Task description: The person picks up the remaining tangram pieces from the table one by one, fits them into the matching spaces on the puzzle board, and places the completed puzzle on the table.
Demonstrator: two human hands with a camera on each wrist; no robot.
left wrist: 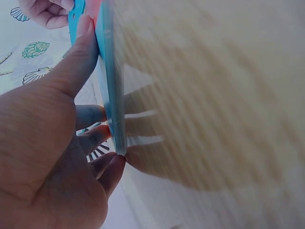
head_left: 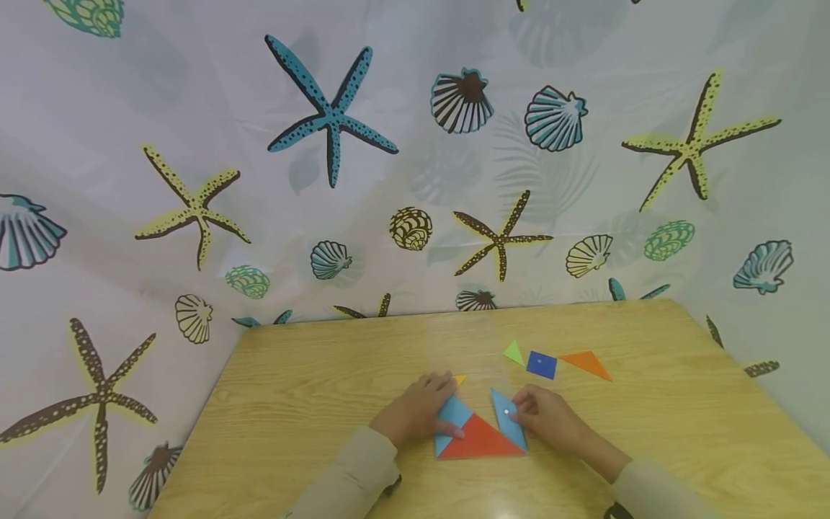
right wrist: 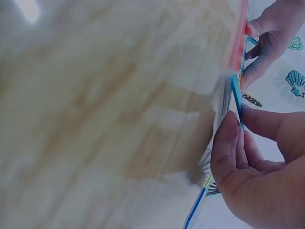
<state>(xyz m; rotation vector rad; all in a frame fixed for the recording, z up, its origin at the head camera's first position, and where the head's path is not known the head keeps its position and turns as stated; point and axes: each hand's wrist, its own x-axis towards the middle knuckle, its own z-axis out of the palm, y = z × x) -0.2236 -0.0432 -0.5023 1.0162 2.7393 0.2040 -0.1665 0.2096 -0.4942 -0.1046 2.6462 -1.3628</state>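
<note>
Possibly, misalignment is the chief hazard here. The pale-blue parallelogram (head_left: 509,422), lying right of the red triangle (head_left: 480,441) with its near tip at that triangle's right corner, is angled so that the gap between the two widens toward the far side. If it were pushed left at this angle, its tip might ride onto the red triangle or nudge it out of line; whether tip and corner touch or overlap cannot be told. Thin, flat pieces on a smooth-looking table (head_left: 311,382) would probably skid under a sideways knock, and a drag of the left thumb could part the red triangle from the pale-blue triangle (head_left: 456,411) at its left.

The right hand (head_left: 551,418) is closed to a narrow pinch, gripping the parallelogram between thumb and fingers; in the right wrist view the piece appears tilted off the tabletop. The left hand (head_left: 418,411) is loosely spread, with its thumb over the pale-blue and red triangles and its other fingers toward the far side, near a yellow piece (head_left: 460,379). Farther right lie a green triangle (head_left: 514,353), a dark-blue square (head_left: 541,365) and an orange triangle (head_left: 586,363), all apart from both hands.
</note>
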